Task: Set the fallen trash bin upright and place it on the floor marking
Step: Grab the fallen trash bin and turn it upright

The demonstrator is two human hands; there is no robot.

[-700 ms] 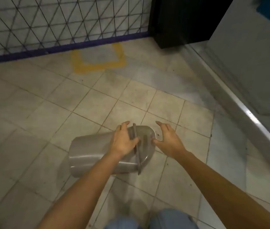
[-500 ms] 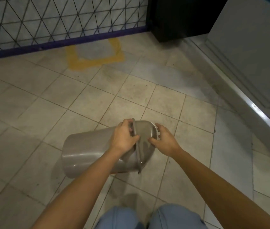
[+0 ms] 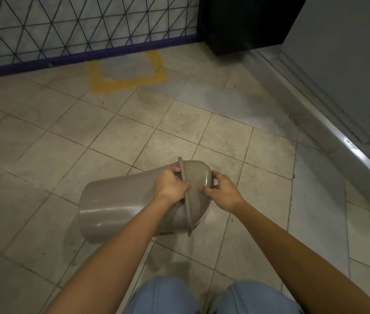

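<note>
A grey plastic trash bin (image 3: 116, 205) lies on its side on the tiled floor, base to the left and domed lid to the right. My left hand (image 3: 169, 185) grips it at the rim where the lid meets the body. On the lid's right side my right hand (image 3: 223, 192) is closed on the dome. The yellow floor marking (image 3: 127, 81), a square outline, lies well beyond the bin against the wire fence.
A black wire-mesh fence (image 3: 77, 30) with a purple base rail closes the far side. A dark cabinet (image 3: 236, 23) stands at the back right. A raised metal-edged ledge (image 3: 347, 141) runs along the right. My knees in blue jeans (image 3: 213, 298) show at the bottom.
My right hand has come in from beside the lid and closed on it. My left hand has tightened at the rim, and the bin's lid end has tipped slightly upward.
</note>
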